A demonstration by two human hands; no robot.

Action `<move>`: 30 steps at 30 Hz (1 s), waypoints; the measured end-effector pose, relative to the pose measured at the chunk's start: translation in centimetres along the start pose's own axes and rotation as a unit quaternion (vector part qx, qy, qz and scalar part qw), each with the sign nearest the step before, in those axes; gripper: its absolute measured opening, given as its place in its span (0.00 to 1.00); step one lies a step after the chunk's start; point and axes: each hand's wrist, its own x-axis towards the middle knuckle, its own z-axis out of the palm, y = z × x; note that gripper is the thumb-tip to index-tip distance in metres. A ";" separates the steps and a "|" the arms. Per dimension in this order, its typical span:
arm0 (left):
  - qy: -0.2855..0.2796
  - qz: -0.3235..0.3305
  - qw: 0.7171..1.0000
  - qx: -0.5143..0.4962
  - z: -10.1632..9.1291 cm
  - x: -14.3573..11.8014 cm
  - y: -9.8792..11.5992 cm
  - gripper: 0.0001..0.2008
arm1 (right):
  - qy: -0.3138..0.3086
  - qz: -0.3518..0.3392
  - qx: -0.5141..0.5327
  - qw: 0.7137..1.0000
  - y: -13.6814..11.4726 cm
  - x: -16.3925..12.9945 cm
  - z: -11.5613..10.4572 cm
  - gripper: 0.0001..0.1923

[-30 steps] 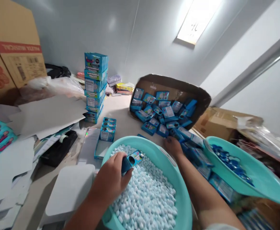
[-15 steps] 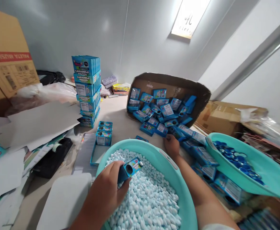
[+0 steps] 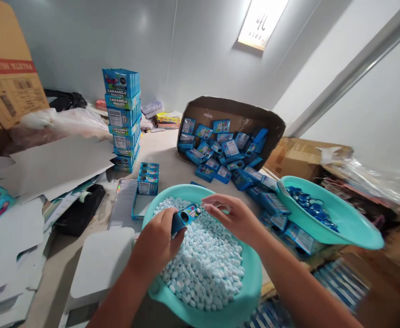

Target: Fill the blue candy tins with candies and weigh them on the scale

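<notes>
In the head view, the left hand (image 3: pixel 155 243) is curled tight around a small blue box (image 3: pixel 185 216), holding it over the near-left part of the teal basin (image 3: pixel 244 300), with the box's round opening turned up and toward the right. The right hand (image 3: pixel 236 217) hovers over the same basin just right of the box, fingers (image 3: pixel 209 209) loosely spread and half open; it seems to hold nothing, though its palm faces down and I cannot tell for sure. Its fingertips come close to the box without clearly touching it.

The basin is heaped with pale blue-white candies (image 3: pixel 208 264), which lie directly under both hands. Its far rim nearly meets a short stack of boxes (image 3: pixel 148 178) standing in a shallow tray (image 3: pixel 138 207) to the basin's far left. Farther off on that side rises a tall stack of display cartons (image 3: pixel 122 119). Beyond the basin, a tipped cardboard carton (image 3: pixel 234 114) spills loose blue boxes (image 3: pixel 216 152) onto the table (image 3: pixel 167 157), and these run down to the basin's right. There a second teal basin (image 3: pixel 350 223) rests tilted on them, holding dark blue caps (image 3: pixel 307 205). Bare tabletop remains only between the basin's far rim and the carton. Left of the basin sit a white stool (image 3: pixel 99 266) and a black tape dispenser (image 3: pixel 81 209).
</notes>
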 end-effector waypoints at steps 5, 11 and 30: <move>-0.004 0.002 1.000 -0.002 0.0 0.1 -0.1 0.13 | 0.003 -0.031 -0.020 0.999 0.6 0.4 2.3 0.13; -0.021 -0.001 1.000 0.015 -0.1 0.2 0.0 0.12 | -0.012 -0.024 -0.084 0.996 0.7 0.7 2.6 0.12; -0.015 -0.137 0.990 -0.029 -1.0 0.9 1.0 0.15 | -0.148 -0.064 0.018 0.987 -4.5 5.0 0.9 0.28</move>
